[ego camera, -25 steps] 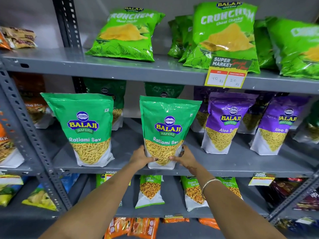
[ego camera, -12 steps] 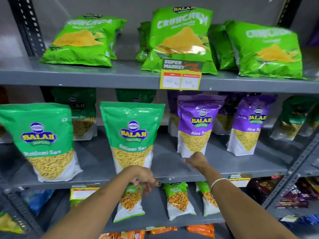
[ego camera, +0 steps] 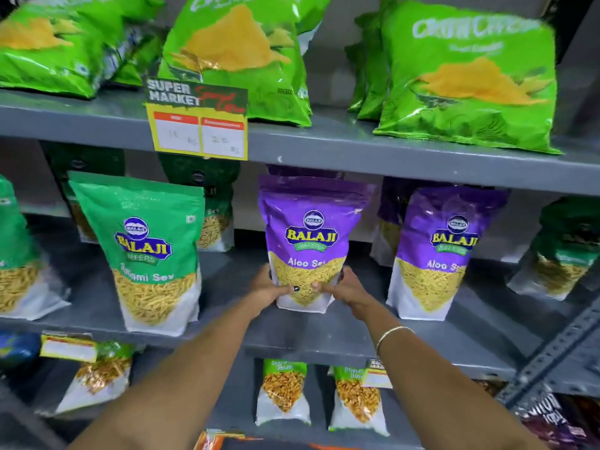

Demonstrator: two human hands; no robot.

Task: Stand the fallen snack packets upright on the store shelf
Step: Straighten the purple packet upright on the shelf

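Purple foil sits under my fingertips — both my hands are clasped on the lower part of the Aloo Sev packet [ego camera: 310,241], one on each side. My left hand [ego camera: 268,287] cups its left edge with the thumb laid across the front; my right hand [ego camera: 345,287] mirrors it on the right edge, thumb pointing inward, so the two thumbs nearly meet over the window of yellow sev. The packet stands upright on the middle shelf [ego camera: 357,332], its base near the front lip.

A thin bangle [ego camera: 391,334] rings my right wrist. Just to the right stands a second purple packet [ego camera: 444,251], also upright, apart from the one I hold. To the left stands a green Ratlami Sev packet [ego camera: 147,251], leaning slightly, with darker green packets behind it in shadow.

Above, on the upper shelf [ego camera: 389,157], big light-green chip bags [ego camera: 467,76] lean back — a yellow price tag [ego camera: 198,125] hangs from that shelf's edge. Below my arms, small green-topped packets [ego camera: 282,394] stand on the lower shelf.
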